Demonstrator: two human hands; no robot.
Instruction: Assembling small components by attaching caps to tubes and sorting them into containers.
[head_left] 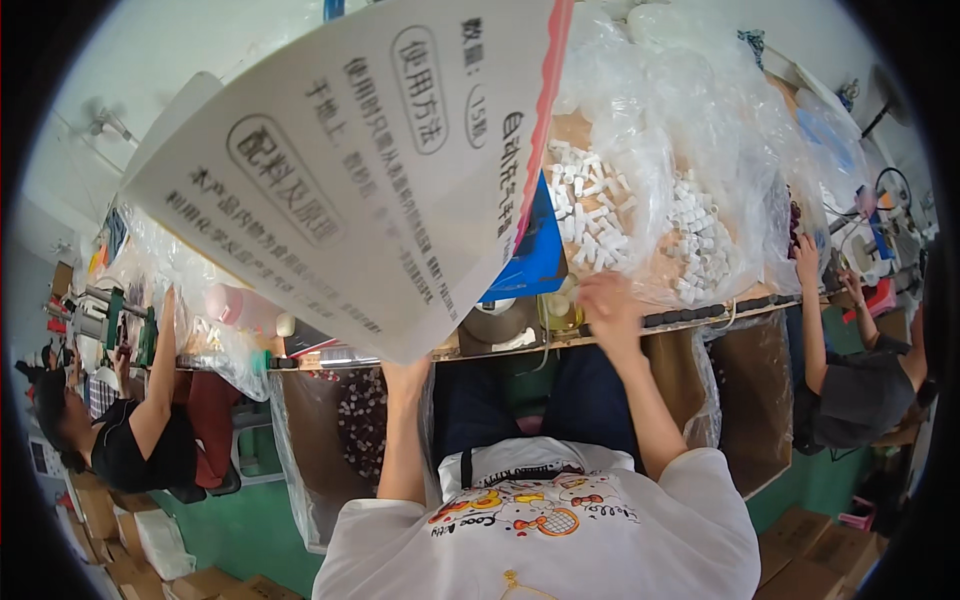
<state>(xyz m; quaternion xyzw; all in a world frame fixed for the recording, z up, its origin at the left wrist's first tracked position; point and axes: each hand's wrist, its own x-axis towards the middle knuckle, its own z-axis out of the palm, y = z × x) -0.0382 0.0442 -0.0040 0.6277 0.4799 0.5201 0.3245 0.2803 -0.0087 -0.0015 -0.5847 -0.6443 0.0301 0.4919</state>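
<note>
A large white printed sheet (300,190) with a pink wavy edge fills the upper left, very near the camera. It covers my left hand, so only the wrist (405,374) and forearm show below its lower corner. Whether that hand holds the sheet, I cannot tell. My right hand (609,302) is at the table's front edge, its fingers smeared by motion. Just left of it is a yellowish translucent round thing (563,308). Beyond the hand lies a pile of small white plastic pieces (592,205), and a second such pile (698,240) sits to the right.
Clear plastic sheeting (660,90) covers much of the table behind the piles. A blue panel (533,255) stands behind the printed sheet. Lined cardboard boxes (755,395) flank my legs; the left one holds dark round pieces (362,420). People work on both sides.
</note>
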